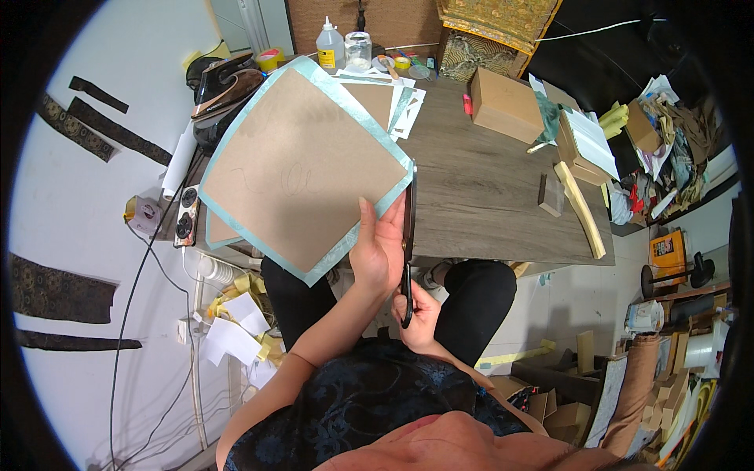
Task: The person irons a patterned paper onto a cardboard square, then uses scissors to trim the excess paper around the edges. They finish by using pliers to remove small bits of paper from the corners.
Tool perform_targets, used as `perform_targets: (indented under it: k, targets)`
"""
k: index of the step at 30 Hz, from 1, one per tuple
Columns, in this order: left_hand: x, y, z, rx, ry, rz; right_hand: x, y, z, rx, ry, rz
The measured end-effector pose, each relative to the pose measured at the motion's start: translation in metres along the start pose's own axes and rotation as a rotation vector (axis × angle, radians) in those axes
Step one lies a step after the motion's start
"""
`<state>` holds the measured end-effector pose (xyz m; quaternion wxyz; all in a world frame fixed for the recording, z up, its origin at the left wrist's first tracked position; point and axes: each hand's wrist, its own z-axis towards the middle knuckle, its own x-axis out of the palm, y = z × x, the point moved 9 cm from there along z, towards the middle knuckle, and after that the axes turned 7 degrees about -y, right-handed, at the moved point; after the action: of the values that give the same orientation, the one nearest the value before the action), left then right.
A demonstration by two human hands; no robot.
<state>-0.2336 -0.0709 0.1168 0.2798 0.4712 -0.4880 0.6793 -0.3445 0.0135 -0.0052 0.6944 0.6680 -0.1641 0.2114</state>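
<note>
My left hand [380,250] holds up a square brown board [294,182] edged with pale teal patterned fabric [336,91]. Its thumb lies on the board's face and the fingers are behind. Faint pencil marks show on the board. In my right hand [421,318] is a pair of black-handled scissors [408,253], seen edge-on, with the blades pointing away from me. They stand at the board's right corner, where the fabric border meets the blades. Whether the blades are apart I cannot tell. Part of another teal-edged board [221,228] shows under the held one.
On the wooden table [465,194] are a brown box [506,106], a pale curved strip [580,209] and a small block [551,194]. An iron [227,88] stands at the left, near a squeeze bottle [330,44] and glass jar [357,50]. Cables hang down the left side.
</note>
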Motion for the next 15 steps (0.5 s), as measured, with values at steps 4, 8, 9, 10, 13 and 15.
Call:
perform_targets:
  k: [4, 8, 9, 10, 13, 15]
  targets:
    - [-0.002, -0.002, -0.001, 0.013, 0.028, -0.003, 0.001, 0.004, -0.001, 0.002, 0.02, -0.014]
    - [-0.023, -0.017, 0.0, 0.044, 0.01, 0.021, -0.004, 0.026, 0.012, -0.063, 0.108, -0.011]
    - [-0.035, -0.02, -0.001, 0.014, -0.04, 0.062, -0.008, 0.031, 0.017, -0.063, 0.109, -0.02]
    - [-0.046, -0.026, -0.002, -0.009, -0.058, 0.084, -0.012, 0.036, 0.025, -0.063, 0.104, -0.015]
    - [-0.069, -0.049, -0.01, 0.015, -0.035, 0.18, -0.021, 0.046, 0.044, 0.019, 0.148, 0.019]
    - [-0.09, -0.063, -0.015, 0.0, -0.114, 0.283, -0.02, 0.054, 0.049, 0.019, 0.211, 0.027]
